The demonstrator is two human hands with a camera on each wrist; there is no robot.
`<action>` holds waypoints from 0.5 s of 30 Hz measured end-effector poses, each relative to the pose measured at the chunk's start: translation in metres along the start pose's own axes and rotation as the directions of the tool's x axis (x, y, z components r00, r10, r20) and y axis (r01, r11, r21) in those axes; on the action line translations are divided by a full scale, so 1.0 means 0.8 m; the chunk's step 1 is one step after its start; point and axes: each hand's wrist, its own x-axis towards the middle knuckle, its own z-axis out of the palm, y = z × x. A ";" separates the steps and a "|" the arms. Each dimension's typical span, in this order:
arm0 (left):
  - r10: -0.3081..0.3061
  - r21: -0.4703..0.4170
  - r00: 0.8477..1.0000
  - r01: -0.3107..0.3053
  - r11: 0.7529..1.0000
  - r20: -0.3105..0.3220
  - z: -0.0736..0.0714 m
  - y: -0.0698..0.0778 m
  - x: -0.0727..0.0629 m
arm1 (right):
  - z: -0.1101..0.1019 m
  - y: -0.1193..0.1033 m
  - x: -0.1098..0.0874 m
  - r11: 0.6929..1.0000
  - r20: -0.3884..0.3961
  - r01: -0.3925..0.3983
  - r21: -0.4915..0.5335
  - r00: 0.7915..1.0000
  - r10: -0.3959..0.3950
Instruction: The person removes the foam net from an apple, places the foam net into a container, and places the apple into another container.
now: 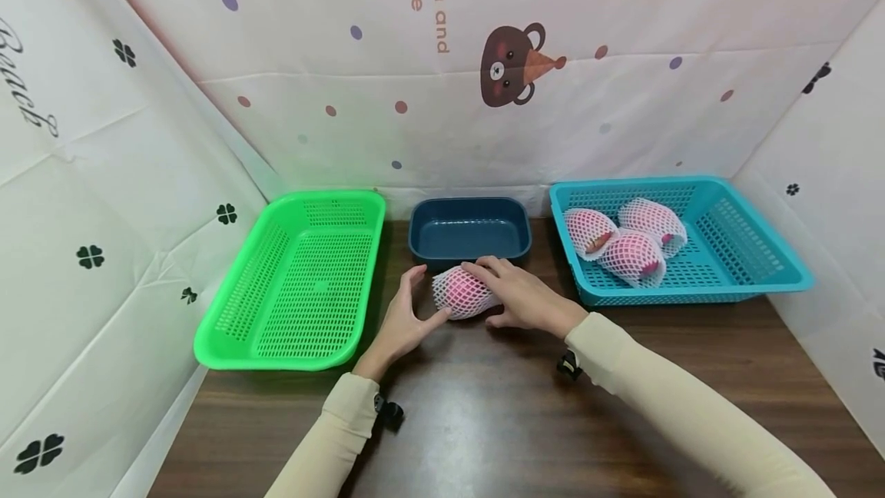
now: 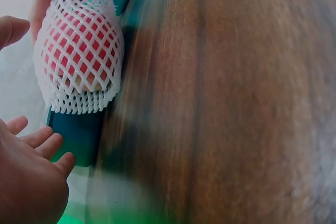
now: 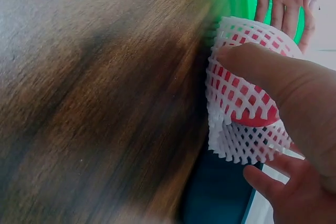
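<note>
A red fruit in a white foam net is between the two hands, close in front of the dark blue basin. My right hand grips it from the right, with the thumb lying across the netting in the right wrist view. On the other side, my left hand has its fingers spread around the fruit's left end. In the left wrist view, the fingers of that hand are apart from the net.
To the left stands a green slotted basket. A blue basket on the right holds several netted fruits. Printed white cloth rises behind the brown wooden table.
</note>
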 end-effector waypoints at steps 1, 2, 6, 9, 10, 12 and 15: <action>0.000 0.001 1.000 0.000 1.000 0.000 0.000 0.000 0.000 | 0.000 0.000 0.000 1.000 -0.006 0.001 -0.006 1.000 -0.001; -0.001 -0.001 1.000 0.001 1.000 0.002 0.000 0.000 0.001 | 0.000 0.001 -0.001 1.000 -0.011 0.001 -0.012 1.000 -0.001; -0.010 -0.008 1.000 0.010 1.000 0.013 -0.001 -0.002 0.001 | -0.001 0.002 -0.003 1.000 -0.036 0.011 -0.029 0.999 -0.012; -0.001 -0.025 1.000 0.001 1.000 0.015 -0.001 -0.003 0.001 | -0.001 0.003 -0.005 1.000 -0.063 0.019 -0.025 0.998 -0.020; 0.008 -0.032 1.000 -0.008 0.999 0.012 -0.001 -0.004 0.002 | -0.001 0.004 -0.006 1.000 -0.074 0.018 -0.025 0.997 -0.020; 0.025 -0.051 1.000 -0.026 0.998 -0.005 -0.001 -0.005 0.003 | -0.001 0.004 -0.008 1.000 -0.097 0.012 -0.024 0.995 -0.015; 0.043 -0.076 0.998 -0.046 0.996 -0.046 0.000 -0.005 0.007 | -0.001 0.005 -0.010 0.999 -0.128 -0.007 -0.035 0.992 0.003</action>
